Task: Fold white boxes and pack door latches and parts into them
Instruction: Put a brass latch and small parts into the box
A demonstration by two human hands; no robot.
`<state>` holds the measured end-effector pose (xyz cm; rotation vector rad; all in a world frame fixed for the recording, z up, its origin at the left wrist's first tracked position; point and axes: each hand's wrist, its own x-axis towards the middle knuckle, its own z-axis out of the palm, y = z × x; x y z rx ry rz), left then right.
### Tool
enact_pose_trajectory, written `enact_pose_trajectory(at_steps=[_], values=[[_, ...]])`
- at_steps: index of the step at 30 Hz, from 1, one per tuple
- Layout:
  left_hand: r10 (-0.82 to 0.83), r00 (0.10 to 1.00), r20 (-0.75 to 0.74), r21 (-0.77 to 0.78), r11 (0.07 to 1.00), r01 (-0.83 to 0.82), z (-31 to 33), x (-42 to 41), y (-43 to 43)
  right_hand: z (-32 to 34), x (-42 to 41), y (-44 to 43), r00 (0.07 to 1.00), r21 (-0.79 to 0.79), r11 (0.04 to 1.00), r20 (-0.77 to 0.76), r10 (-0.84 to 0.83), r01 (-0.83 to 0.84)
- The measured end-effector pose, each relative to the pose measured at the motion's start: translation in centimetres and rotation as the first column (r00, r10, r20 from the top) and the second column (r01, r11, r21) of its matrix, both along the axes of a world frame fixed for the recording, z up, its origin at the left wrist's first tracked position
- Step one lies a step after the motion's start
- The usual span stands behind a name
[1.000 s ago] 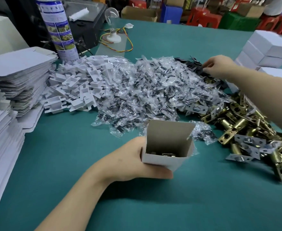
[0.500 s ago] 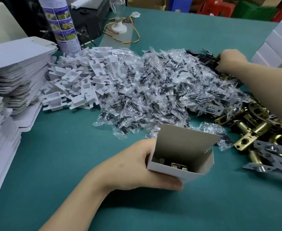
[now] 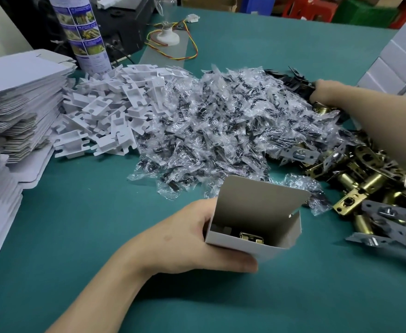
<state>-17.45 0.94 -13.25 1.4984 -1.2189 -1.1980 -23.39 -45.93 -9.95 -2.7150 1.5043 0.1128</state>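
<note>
Teal cloth-like covering spreads over the counter (image 3: 77,224). Nearest the camera, the left hand (image 3: 180,243) has its grip clamped on a small white cardboard box (image 3: 259,203), thumb along the front wall. The box stands upright with its top flap raised. A shiny brass door latch (image 3: 251,237) lies at the bottom of the box.

Just behind the box spreads a heap of clear plastic bags of dark screws (image 3: 221,131). To the right of the box sits a pile of brass latches with silver plates (image 3: 365,188). To its left rise stacks of flat white box blanks (image 3: 16,97), and behind-left lies a pile of white plastic inserts (image 3: 108,116).

Far behind and right of the box, the right hand (image 3: 327,92) rests curled among black metal plates (image 3: 295,80); I cannot tell whether its grip holds one. Farther right, closed white boxes (image 3: 403,56) are stacked. Far behind-left of the box stands a tall printed spray can (image 3: 84,37).
</note>
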Motion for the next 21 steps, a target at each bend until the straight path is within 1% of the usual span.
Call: enact_pose_trajectory(at_steps=[2, 5, 7, 11, 13, 17, 21], values=[[0.001, 1.000, 0.006, -0.003, 1.000, -0.001, -0.1, 0.1, 0.0, 0.2, -0.4, -0.4, 0.999, -0.052, 0.998, 0.029, 0.041, -0.039], [-0.001, 1.000, -0.004, -0.007, 1.000, 0.001, -0.1, 0.1, 0.1, 0.6, -1.1, -0.2, 0.996, -0.123, 0.988, 0.012, 0.092, -0.090], [-0.003, 1.000, -0.004, -0.003, 1.000, 0.003, -0.1, 0.2, 0.1, 0.6, -1.4, 0.1, 0.995, -0.138, 0.986, 0.025, 0.099, -0.094], [0.006, 1.000, 0.018, 0.008, 1.000, -0.006, 0.2, 0.1, 0.2, 1.2, -1.8, 0.8, 0.986, -0.135, 0.990, 0.150, 0.067, -0.047], [-0.009, 1.000, -0.003, -0.003, 1.000, 0.009, 0.7, 0.0, 0.3, 1.8, -2.0, 1.6, 0.983, -0.147, 0.987, 0.160, 0.089, -0.065], [-0.069, 0.992, -0.105, -0.029, 0.997, 0.066, 1.5, -0.3, 0.3, 3.2, -2.7, 4.1, 0.974, -0.174, 0.967, 0.097, 0.203, -0.184], [-0.036, 0.993, -0.109, -0.031, 0.999, 0.033, 1.4, -0.4, 0.3, 5.5, -3.2, 7.4, 0.926, -0.283, 0.915, 0.161, 0.340, -0.287]])
